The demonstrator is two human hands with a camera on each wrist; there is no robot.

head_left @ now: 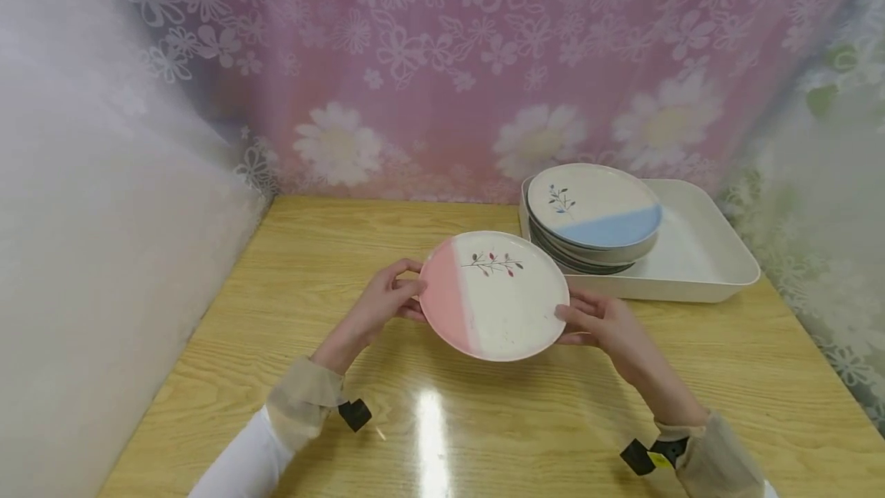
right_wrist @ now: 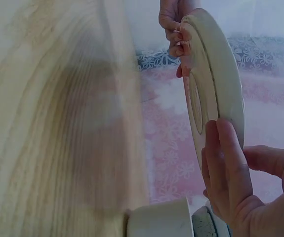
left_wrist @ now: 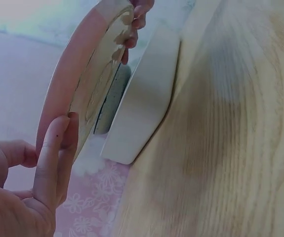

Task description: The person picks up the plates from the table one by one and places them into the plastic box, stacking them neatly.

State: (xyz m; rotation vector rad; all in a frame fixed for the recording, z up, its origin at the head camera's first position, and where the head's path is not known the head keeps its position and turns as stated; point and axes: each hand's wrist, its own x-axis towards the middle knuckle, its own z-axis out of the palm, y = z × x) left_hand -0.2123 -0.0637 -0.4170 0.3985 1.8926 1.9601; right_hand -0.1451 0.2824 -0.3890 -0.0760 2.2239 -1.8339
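Note:
A pink and white plate (head_left: 512, 306) with a painted sprig is held between both hands above the table. My left hand (head_left: 383, 302) pinches its left rim, thumb on top and fingers underneath. On the opposite side my right hand (head_left: 608, 329) grips the rim the same way. Both wrist views show the plate's underside with its foot ring, raised off the wood; the left wrist view has the plate's pink edge (left_wrist: 75, 74) close by. Behind it, a blue and white plate (head_left: 594, 206) tops a stack in the left part of a white tray (head_left: 698, 290).
The wooden table (head_left: 297, 252) stretches to a pink flowered cloth (head_left: 415, 98) at the back. Pale cloth walls stand on the left and right. The tray's right part shows its bare bottom. A bright light reflection lies on the table's front.

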